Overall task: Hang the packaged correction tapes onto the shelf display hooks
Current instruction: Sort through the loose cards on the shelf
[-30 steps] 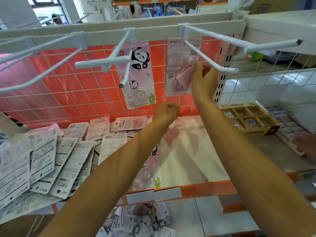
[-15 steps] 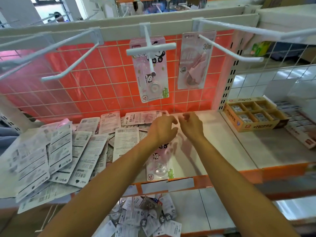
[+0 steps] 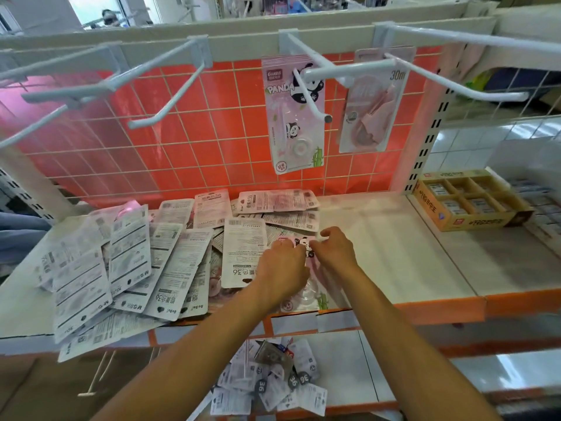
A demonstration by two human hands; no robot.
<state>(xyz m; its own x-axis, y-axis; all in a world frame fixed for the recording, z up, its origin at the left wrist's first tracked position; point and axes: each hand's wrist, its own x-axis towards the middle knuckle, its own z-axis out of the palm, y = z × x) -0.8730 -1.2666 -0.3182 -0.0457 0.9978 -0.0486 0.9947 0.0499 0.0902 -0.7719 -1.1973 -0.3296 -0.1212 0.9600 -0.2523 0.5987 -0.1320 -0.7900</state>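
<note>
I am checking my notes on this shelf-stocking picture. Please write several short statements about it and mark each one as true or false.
1. The left hand and the right hand are both at the lying panda package on the shelf. True.
2. The hanging panda package is to the right of the pink 30m package. False: it hangs to the left of it.
3. The left hooks carry packages. False: they are bare.
4. A compartmented cardboard box stands at the right of the shelf. True.
</note>
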